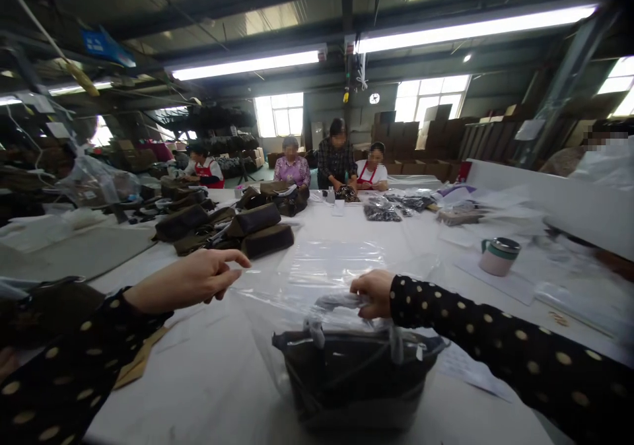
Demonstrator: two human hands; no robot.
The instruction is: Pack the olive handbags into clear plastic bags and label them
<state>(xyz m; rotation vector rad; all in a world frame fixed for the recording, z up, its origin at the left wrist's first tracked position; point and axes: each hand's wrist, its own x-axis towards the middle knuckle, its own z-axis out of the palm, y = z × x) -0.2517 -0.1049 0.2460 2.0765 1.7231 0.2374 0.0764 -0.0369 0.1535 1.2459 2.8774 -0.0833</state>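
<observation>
A dark handbag [354,379] stands upright in front of me, with clear plastic film of a bag [267,339] around it. Its raised handle [327,302] is wrapped in pale grey material. My right hand [374,293] is closed around the top of that handle. To the left, my left hand [198,278] hovers above the table by the film's left edge. Its index finger and thumb stretch out apart while the other fingers curl. Whether the curled fingers touch the film cannot be made out.
Several dark bags [257,224] lie piled at the left on the white table [198,392]. A lidded mug [499,257] stands at the right, near loose plastic sheets [515,220]. Plastic-wrapped dark items [381,208] lie farther back. Across the table, a person [337,158] stands between two others.
</observation>
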